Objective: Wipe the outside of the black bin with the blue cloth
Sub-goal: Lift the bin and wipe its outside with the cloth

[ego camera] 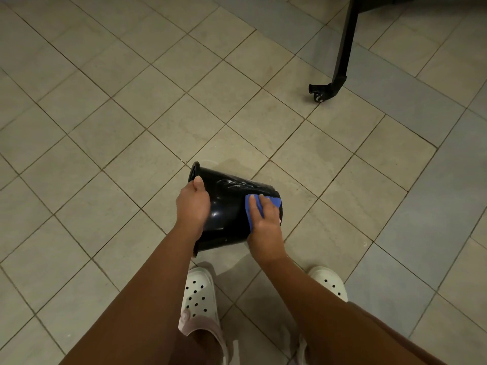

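The black bin (229, 204) is tipped on its side above the tiled floor, its rim to the left and its base to the right. My left hand (192, 204) grips the rim, thumb over the edge. The blue cloth (253, 206) lies on the bin's outer wall near the base. My right hand (263, 219) presses down on the cloth with fingers laid flat over it. Wet streaks shine on the bin's upper side.
My two feet in white clogs (199, 299) stand just below the bin. A black furniture leg with a caster wheel (320, 96) stands at the upper right. Beige floor tiles (131, 127) spread all around.
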A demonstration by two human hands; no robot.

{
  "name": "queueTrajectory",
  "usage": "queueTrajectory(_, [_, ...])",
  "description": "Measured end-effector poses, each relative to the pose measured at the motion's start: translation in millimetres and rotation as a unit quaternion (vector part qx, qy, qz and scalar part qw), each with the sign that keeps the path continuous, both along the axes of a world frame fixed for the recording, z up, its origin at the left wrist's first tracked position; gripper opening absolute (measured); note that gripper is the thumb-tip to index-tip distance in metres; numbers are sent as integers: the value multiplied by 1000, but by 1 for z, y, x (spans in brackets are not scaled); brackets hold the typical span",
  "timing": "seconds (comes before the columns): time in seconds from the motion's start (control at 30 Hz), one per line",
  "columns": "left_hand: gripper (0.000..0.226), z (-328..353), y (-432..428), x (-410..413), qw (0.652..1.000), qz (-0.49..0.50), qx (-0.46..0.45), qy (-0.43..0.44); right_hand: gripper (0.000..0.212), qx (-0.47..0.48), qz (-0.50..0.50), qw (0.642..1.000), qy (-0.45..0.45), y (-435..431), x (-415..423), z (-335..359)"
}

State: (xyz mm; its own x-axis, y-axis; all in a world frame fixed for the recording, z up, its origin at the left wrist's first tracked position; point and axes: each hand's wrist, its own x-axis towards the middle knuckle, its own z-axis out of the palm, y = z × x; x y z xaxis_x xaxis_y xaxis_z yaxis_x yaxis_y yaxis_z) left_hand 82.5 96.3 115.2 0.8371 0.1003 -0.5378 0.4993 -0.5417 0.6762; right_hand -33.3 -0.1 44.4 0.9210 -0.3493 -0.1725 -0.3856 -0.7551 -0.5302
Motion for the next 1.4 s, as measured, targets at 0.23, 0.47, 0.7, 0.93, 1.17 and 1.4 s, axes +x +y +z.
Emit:
queueTrajectory(0.23, [39,-5,2,-1,998,58,-23,27,64,131,-106,985,23,-37,7,-4])
queueTrajectory(0.47, [45,-5,1,0,997,65,-16,39,38,70,-94,991,58,-57,-5,-12])
queueTrajectory(0.7, [44,-5,2,1,998,55,-9,37,56,72,-122,977,159,-72,-1,-12])
queueTrajectory(0.93, [49,-6,8,11,994,58,-34,81,65,109,-229,965,-61,-67,-7,8])
queueTrajectory(1.17, [42,3,7,18,980,59,-118,149,39,109,-148,978,-99,-52,-12,5])
queueTrajectory(1.4, [32,5,17,16,959,12,-218,179,34,38,-72,992,-97,-40,-28,-3])
